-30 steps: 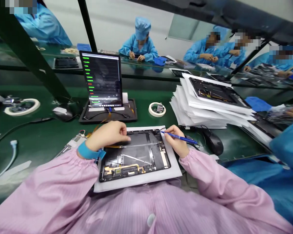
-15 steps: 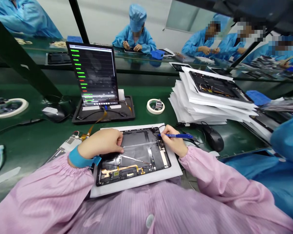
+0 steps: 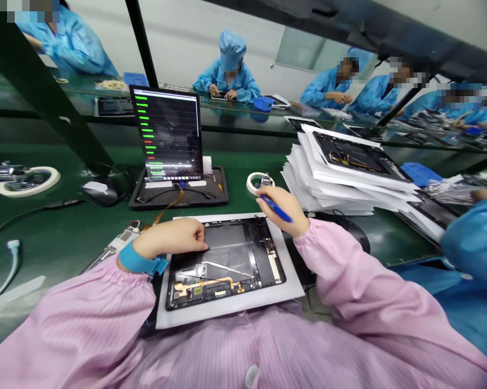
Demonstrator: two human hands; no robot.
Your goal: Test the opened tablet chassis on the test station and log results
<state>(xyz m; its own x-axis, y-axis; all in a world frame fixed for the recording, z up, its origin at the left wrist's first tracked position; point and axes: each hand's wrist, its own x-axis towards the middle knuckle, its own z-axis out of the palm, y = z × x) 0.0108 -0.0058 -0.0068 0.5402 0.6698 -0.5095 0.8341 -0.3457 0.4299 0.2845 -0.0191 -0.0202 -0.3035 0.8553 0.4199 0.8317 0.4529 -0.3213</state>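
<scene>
An opened black tablet shell (image 3: 231,265) lies on a white sheet (image 3: 227,310) in front of me, with an orange flex cable along its near edge. My left hand (image 3: 174,237) rests on the shell's left side, fingers curled and pressed down on it. My right hand (image 3: 282,208) is lifted past the shell's far right corner, closed round a blue pen (image 3: 274,208), close to a roll of white tape (image 3: 260,182).
A lit tablet (image 3: 168,135) stands in a black tray (image 3: 178,194) beyond the shell. A tall stack of white sheets with tablet shells (image 3: 340,167) sits at right, a black mouse (image 3: 359,232) below it. Another tape roll (image 3: 27,181) lies far left. Workers in blue sit behind and at right.
My right hand has lifted off the shell's right edge and moved away from me toward the tape roll, still holding the pen. My left hand stayed on the shell.
</scene>
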